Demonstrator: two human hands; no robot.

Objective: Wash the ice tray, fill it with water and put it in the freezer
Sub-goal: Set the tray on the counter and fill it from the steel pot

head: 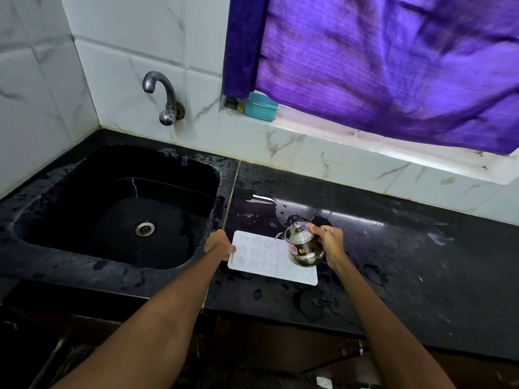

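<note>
White plastic, flat on the wet black counter [407, 248] just right of the sink [118, 203] — that is the ice tray [261, 259], its shallow moulds faint against the pale surface, one long edge running toward the lower right.

From the head view, the left hand [217, 245] grips the tray's left short edge, fingers curled over the rim and thumb side on top, pinning it against the counter. The right hand [330, 242] holds a small steel pot [303, 245] with a knobbed lid and a thin spout; fingers wrap round its far side. The pot hangs tilted over the tray's right half, spout pointing left toward the moulds. Whether water is running from the spout cannot be told. A red label and a small yellow sticker show on the pot's belly.

Puddles and drops lie on the counter behind and in front of the tray. The black sink is wet, with a metal drain [145, 228] at its bottom. A curved metal tap [160, 91] is fixed to the white tiled wall [126, 60] above it. On the window ledge sits a turquoise box [259, 106] — partly under a purple curtain [393, 66].
</note>
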